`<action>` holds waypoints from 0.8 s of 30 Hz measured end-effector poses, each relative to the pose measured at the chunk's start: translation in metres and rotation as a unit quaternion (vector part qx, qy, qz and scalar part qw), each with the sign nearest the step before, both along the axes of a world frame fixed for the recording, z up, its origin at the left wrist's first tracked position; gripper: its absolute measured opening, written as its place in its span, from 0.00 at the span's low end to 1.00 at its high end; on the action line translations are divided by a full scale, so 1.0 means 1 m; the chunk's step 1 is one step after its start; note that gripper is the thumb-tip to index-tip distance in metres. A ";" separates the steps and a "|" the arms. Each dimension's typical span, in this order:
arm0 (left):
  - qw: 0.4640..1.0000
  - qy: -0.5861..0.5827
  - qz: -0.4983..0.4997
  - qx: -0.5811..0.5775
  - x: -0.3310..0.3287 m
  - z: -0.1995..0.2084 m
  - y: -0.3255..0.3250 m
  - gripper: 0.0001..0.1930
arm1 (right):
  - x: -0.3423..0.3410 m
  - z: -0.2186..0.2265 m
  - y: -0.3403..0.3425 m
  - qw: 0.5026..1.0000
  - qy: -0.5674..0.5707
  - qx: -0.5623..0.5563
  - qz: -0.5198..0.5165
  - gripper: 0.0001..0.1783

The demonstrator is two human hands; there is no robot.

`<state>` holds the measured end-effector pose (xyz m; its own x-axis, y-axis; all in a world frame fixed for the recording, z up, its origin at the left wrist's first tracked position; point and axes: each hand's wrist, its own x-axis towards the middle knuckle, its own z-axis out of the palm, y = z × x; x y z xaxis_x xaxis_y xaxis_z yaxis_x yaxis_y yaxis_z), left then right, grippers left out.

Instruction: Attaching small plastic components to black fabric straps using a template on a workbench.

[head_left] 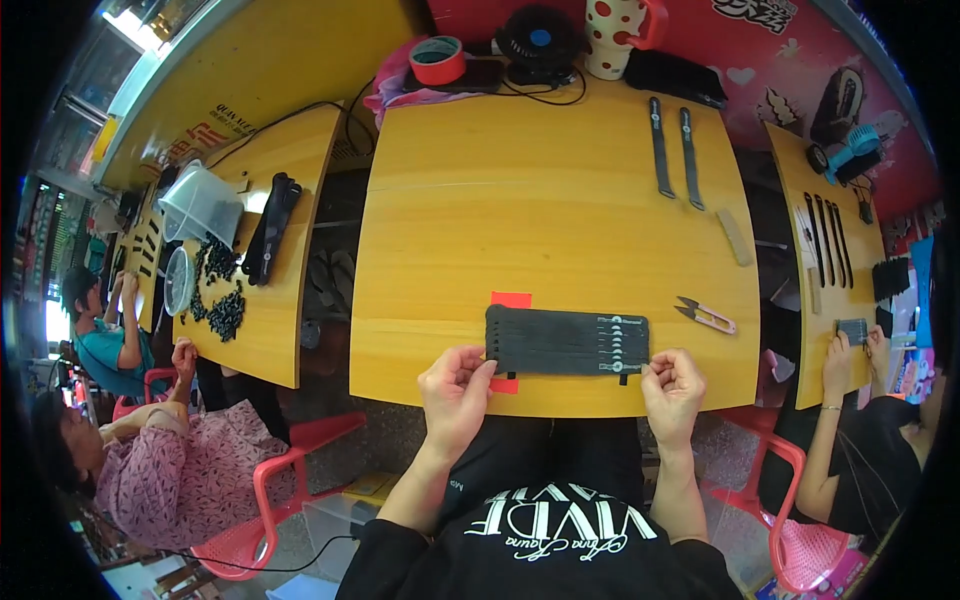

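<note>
Several flat black straps (550, 342) lie side by side in a neat row near the table's front edge, with white print toward their right ends. My left hand (456, 390) is closed in a pinch at the left end of the nearest strap. At the opposite end, my right hand (673, 392) pinches that same strap. Red tape (512, 300) shows on the table behind and in front of the row's left part. Pink-handled thread snips (708, 317) rest to the right, beyond my right hand.
Two dark straps (660, 150) and a beige strip (734, 238) lie at the right. Along the back stand a red tape roll (437, 62), a black fan (540, 45) and a spotted mug (612, 40). Co-workers sit at tables on both sides; the left table (262, 325) holds small black parts.
</note>
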<state>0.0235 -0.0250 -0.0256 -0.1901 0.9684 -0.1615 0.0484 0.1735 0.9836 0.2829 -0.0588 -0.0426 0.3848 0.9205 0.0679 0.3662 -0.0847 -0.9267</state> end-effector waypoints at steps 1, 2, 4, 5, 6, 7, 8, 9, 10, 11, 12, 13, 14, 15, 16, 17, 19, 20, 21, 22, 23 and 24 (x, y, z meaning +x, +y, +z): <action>0.999 0.039 -0.011 0.015 -0.002 -0.003 0.000 0.07 | -0.001 0.000 0.000 1.000 0.003 -0.003 -0.002 0.10; 0.996 0.077 -0.023 0.028 -0.004 -0.005 0.001 0.08 | -0.002 0.000 0.000 1.000 0.004 -0.003 0.001 0.10; 0.995 0.091 -0.021 0.035 -0.003 -0.006 0.002 0.07 | -0.003 0.000 0.001 1.000 0.012 0.002 -0.021 0.09; 0.993 0.104 -0.024 0.043 -0.003 -0.006 0.003 0.06 | -0.003 0.000 0.001 1.000 0.012 0.000 -0.019 0.09; 0.993 0.105 -0.022 0.040 -0.004 -0.006 0.003 0.06 | -0.004 -0.001 0.001 1.000 0.019 -0.003 -0.021 0.10; 0.991 0.121 -0.025 0.050 -0.003 -0.005 0.004 0.06 | -0.003 0.000 0.001 0.999 0.023 -0.004 -0.025 0.10; 0.988 0.138 -0.029 0.060 -0.003 -0.004 0.004 0.06 | -0.003 0.002 0.001 0.999 0.022 -0.005 -0.024 0.10; 0.988 0.137 -0.028 0.059 -0.003 -0.003 0.005 0.06 | -0.003 0.003 0.001 0.999 0.021 -0.007 -0.023 0.10; 0.987 0.143 -0.030 0.059 -0.003 -0.003 0.005 0.06 | -0.003 0.003 0.002 0.999 0.021 -0.010 -0.021 0.10; 0.986 0.149 -0.033 0.059 -0.002 -0.003 0.006 0.06 | -0.003 0.003 0.002 0.999 0.021 -0.012 -0.020 0.10; 0.987 0.150 -0.032 0.057 -0.002 -0.002 0.006 0.06 | -0.003 0.002 0.002 0.999 0.024 -0.010 -0.022 0.10; 0.986 0.153 -0.032 0.058 -0.001 0.000 0.006 0.06 | -0.003 0.002 0.002 0.999 0.026 -0.008 -0.023 0.10; 0.985 0.156 -0.032 0.059 -0.001 0.000 0.007 0.06 | -0.003 0.002 0.003 0.999 0.026 -0.010 -0.023 0.10; 0.986 0.156 -0.031 0.057 -0.001 -0.001 0.007 0.06 | -0.004 0.002 0.003 0.999 0.027 -0.005 -0.023 0.10; 0.986 0.156 -0.032 0.057 -0.001 -0.002 0.007 0.06 | -0.004 0.002 0.003 0.999 0.028 -0.001 -0.023 0.10; 0.986 0.156 -0.032 0.056 -0.001 -0.002 0.006 0.05 | -0.004 0.002 0.003 0.999 0.028 -0.002 -0.022 0.10; 0.986 0.157 -0.031 0.056 -0.001 -0.001 0.006 0.05 | -0.004 0.002 0.002 0.999 0.026 -0.008 -0.021 0.10; 0.985 0.158 -0.030 0.057 0.000 0.000 0.006 0.05 | -0.004 0.003 0.001 0.999 0.026 -0.009 -0.021 0.10; 0.985 0.158 -0.030 0.057 0.000 0.000 0.006 0.05 | -0.005 0.003 0.001 0.999 0.027 -0.011 -0.025 0.10; 0.985 0.160 -0.031 0.055 0.000 0.001 0.007 0.05 | -0.005 0.004 0.002 0.999 0.028 -0.013 -0.029 0.10; 0.985 0.162 -0.031 0.053 0.000 0.001 0.007 0.05 | -0.005 0.005 0.002 0.999 0.028 -0.012 -0.029 0.10; 0.985 0.162 -0.031 0.054 0.000 0.002 0.007 0.05 | -0.005 0.005 0.002 0.999 0.027 -0.015 -0.029 0.10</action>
<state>0.0237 -0.0178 -0.0235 -0.1539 0.9881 0.0022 0.3693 0.0555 0.9276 0.2780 -0.0571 -0.0378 0.4395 0.8981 0.0174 0.3086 -0.1328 -0.9419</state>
